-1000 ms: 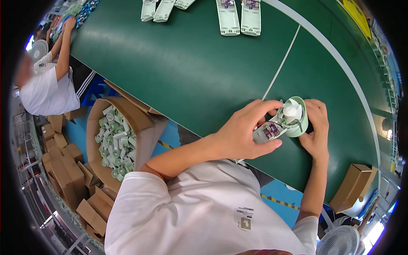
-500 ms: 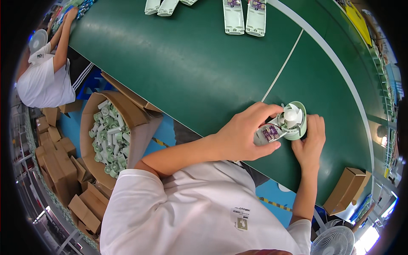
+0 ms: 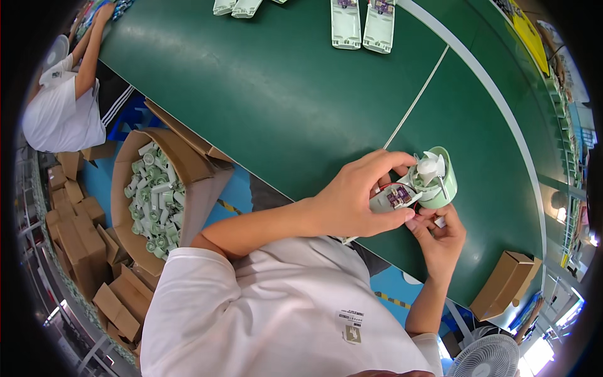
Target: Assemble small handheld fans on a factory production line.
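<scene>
My left hand [image 3: 357, 200] is closed around an open handheld fan [image 3: 436, 196], thumb below and fingers above its handle. The pale green fan head holds white blades [image 3: 431, 167], facing up. In the opened handle sits a purple circuit board [image 3: 398, 196], with a thin red wire beside it. Just below the fan head is my right hand [image 3: 441, 244], its thumb and fingers bent together near the handle's lower side. A small white piece [image 3: 440, 222] shows at its fingers; what they pinch is too small to make out.
Several pale green handle shells [image 3: 346, 31] lie at the green table's [image 3: 270, 94] far side. A carton [image 3: 204, 164] of pale green and white parts stands left. At right are a brown box [image 3: 502, 284] and a standing fan [image 3: 487, 357]. Another person [image 3: 66, 113] works at far left.
My right hand has moved from the right side of the fan head to below it, its fingers now bent together. The left hand still holds the fan, whose head has tilted slightly.
</scene>
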`<state>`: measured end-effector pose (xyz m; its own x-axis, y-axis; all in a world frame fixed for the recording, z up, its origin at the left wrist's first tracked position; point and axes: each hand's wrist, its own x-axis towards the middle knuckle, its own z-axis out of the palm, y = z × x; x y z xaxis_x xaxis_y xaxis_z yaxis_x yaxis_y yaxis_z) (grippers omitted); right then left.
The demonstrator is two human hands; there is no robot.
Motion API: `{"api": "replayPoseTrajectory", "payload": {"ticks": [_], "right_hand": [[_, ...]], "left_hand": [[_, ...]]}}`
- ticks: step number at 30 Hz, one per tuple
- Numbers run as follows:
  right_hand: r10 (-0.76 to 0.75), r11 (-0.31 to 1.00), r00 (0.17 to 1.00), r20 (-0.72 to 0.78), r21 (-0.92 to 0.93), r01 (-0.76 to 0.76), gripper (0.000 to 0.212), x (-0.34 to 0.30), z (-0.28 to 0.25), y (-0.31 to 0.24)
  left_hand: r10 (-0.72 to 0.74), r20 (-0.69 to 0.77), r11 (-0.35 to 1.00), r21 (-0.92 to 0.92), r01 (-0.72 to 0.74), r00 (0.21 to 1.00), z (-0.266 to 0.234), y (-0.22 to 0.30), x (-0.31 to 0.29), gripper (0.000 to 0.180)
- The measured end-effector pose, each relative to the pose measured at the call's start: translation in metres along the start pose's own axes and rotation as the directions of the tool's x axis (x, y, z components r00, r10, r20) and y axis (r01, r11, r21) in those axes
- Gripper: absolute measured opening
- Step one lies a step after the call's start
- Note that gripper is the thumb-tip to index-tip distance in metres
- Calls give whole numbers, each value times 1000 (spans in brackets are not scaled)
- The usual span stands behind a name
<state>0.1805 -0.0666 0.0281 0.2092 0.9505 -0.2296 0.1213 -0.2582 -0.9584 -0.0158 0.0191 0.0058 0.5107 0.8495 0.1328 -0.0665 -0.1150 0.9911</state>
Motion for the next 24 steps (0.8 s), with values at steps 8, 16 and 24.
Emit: {"api": "replayPoseTrajectory", "payload": {"ticks": [8, 16, 24], "right_hand": [[-236, 967, 932, -274, 29, 253, 17, -6, -8, 22], [-66, 848, 956, -287, 489, 206, 48, -12, -7, 40], [-124, 950, 955, -268, 247, 193, 42, -28, -8, 39]], "left_hand": [[-47, 68, 992, -114, 54, 997, 6, 7, -3, 61], [171, 90, 985, -40, -168, 981, 15, 3, -4, 63], [215, 40, 975, -59, -212, 976, 23, 0, -7, 62]]}}
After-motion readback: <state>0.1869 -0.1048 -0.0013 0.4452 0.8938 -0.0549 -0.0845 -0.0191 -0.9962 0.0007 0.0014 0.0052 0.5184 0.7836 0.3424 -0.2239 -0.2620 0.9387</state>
